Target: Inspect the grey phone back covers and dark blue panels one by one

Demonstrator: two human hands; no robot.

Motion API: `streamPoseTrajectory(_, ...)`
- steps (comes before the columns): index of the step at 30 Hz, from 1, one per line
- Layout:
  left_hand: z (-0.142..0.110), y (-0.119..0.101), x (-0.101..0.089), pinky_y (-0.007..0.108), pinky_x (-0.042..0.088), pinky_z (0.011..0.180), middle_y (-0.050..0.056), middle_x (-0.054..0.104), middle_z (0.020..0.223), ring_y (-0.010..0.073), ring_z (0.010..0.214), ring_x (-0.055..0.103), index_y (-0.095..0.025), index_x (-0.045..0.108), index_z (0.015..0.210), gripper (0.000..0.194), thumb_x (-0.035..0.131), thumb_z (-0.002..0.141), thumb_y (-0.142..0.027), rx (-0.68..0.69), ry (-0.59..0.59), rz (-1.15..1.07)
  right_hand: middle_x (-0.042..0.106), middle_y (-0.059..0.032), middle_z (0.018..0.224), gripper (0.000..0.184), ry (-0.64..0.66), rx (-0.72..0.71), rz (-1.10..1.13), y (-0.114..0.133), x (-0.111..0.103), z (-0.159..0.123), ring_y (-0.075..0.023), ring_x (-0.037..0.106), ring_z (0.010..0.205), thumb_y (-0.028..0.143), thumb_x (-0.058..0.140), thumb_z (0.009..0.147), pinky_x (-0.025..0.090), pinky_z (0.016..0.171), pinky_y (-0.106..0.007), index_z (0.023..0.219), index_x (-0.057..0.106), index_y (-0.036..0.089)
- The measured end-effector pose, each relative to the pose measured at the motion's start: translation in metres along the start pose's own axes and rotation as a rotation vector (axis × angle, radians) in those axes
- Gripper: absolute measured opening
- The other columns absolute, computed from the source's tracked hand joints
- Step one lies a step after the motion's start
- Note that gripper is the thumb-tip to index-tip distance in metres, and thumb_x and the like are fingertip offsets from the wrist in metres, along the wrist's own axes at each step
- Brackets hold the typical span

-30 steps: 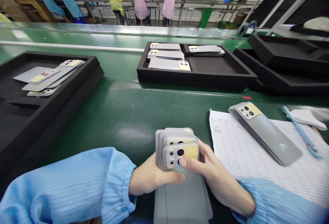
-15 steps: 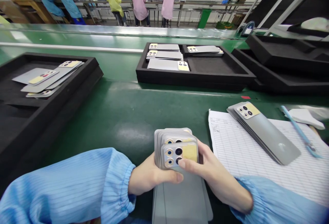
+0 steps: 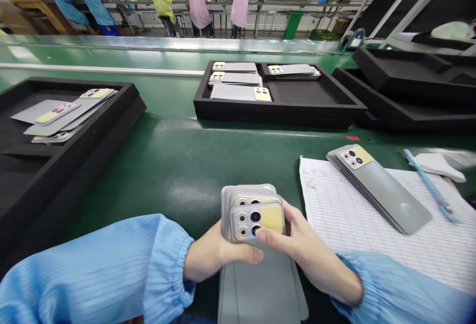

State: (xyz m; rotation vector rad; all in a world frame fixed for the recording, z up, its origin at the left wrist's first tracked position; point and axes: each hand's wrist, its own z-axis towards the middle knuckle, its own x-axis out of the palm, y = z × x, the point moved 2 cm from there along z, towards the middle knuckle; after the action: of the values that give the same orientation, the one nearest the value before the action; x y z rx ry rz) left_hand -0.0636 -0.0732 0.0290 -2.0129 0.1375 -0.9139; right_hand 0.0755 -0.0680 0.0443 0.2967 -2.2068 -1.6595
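A fanned stack of grey phone back covers [image 3: 260,279] is between my hands, close to me at the bottom middle. The top one shows a camera plate with several lens rings and a yellow film patch. My left hand [image 3: 223,252] closes round the stack's left side, its thumb lying across the front. From the right, my right hand [image 3: 297,237] grips the edge, with its thumb pressed by a lens ring on the top cover. Fingers behind the stack are hidden. Another pile of grey covers [image 3: 379,187] lies slantwise on a lined paper sheet [image 3: 320,205] to the right.
Black trays stand around the green table: a left tray [image 3: 126,100] and a middle tray [image 3: 278,113], both holding covers, and stacked trays [image 3: 409,110] at right. A light blue pen [image 3: 427,180] lies on the paper. Several people work at a far bench.
The whole view has shifted slightly, so things appear a little further left. Both hands keep the same hold on the stack of covers.
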Motion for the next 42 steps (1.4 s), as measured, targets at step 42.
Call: streamPoseTrajectory(42, 0.0010, -0.0013, 0.0039, 0.028, 0.047, 0.069, 0.005, 0.071, 0.077, 0.0169, 0.068, 0.065, -0.016, 0.061, 0.103, 0.043, 0.059, 0.062, -0.005, -0.160, -0.014, -0.180, 0.062, 0.0016, 0.099, 0.037, -0.013, 0.027, -0.002, 0.0013, 0.0004, -0.0012, -0.0169, 0.059, 0.095, 0.009, 0.057, 0.071, 0.047, 0.078, -0.025, 0.105, 0.050, 0.023)
